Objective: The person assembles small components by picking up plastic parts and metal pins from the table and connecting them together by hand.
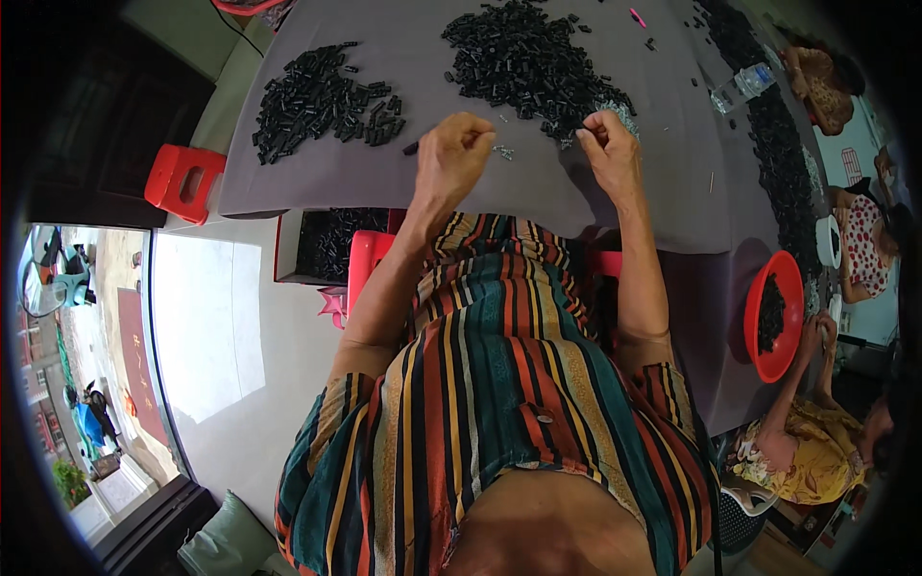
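My left hand [451, 158] is closed above the cloth-covered table, fingers curled in. A short black cylindrical piece [411, 149] shows at its outer side; whether the hand touches it I cannot tell. A few small silvery metal parts [503, 152] lie just right of that hand. My right hand [612, 154] is pinched, thumb against forefinger, near the edge of a large heap of black cylindrical pieces [523, 62]. Anything between its fingertips is too small to make out. Beyond it sits a small pile of silvery metal parts [618, 115], partly hidden by the hand.
A second heap of black pieces [312, 101] lies to the left. At right are a plastic bottle [741, 88], a red basin [793, 326] of black pieces, and several people seated along the table. A red stool [182, 182] stands left; a box [288, 254] is below the table.
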Tool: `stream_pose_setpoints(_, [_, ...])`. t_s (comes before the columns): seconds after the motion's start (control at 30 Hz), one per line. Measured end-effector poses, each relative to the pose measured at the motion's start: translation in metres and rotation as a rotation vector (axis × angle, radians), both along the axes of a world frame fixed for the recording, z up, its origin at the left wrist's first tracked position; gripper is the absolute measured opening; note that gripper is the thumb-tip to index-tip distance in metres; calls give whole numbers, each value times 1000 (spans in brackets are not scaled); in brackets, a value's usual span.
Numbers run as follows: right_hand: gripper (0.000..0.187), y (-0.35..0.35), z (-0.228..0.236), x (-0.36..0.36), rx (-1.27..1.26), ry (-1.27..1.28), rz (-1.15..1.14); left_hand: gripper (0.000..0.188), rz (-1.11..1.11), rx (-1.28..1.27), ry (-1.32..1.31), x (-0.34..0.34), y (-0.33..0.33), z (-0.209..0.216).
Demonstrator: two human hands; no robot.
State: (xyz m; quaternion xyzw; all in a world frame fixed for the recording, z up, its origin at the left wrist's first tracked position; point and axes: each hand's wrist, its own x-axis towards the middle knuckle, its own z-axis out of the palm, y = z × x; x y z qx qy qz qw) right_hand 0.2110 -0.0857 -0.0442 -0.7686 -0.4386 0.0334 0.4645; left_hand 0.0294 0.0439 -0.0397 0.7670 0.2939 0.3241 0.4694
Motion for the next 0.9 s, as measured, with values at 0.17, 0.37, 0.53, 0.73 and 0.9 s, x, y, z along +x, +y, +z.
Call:
stream_pose_setpoints(0.17, [12,2,19,-31,126,206,328,18,-210,-229,-189,4,-13,1])
stream_pose_setpoints(0.37, [15,3,38,-64,122,34,382,16,-335,-426,-123,-1,-16,13])
stream_pose_setpoints(0.53, [16,5,33,-62,137,186,310,16,-334,-360,-175,-7,-5,14])
stream_pose_setpoints(0.73, [14,11,4,-44,87,-43,258,17,-240,-376,-304,-18,6,37])
stream_pose_setpoints(0.9, [11,23,-19,-61,33,-303,294,12,-250,-422,-337,-23,5,37])
